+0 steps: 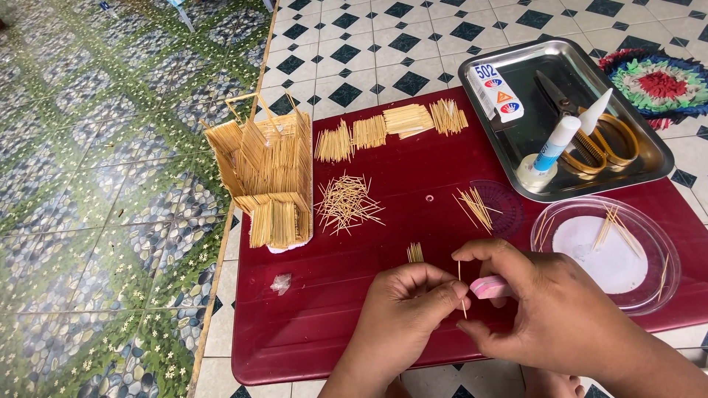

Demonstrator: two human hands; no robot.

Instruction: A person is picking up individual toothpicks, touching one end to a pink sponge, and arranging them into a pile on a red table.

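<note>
Wooden toothpick (462, 289) stands upright between both hands above the red worktop (413, 169), near its front edge. The left hand (410, 304) pinches it in a clenched fingertip grip; the right hand (542, 306) touches its top and grasps a pink-and-white block (490, 287). A small glued toothpick bundle (415, 253) lies just behind them, and loose toothpicks (346, 203) farther back.

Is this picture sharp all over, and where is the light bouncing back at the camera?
Head view: even daylight, soft shadows; both hands, left hand and right hand, and the toothpick between them look sharp. Glare shows on the metal tray rim and the glossy red board. The tile lines bend slightly toward the edges, a wide-lens effect.
</note>
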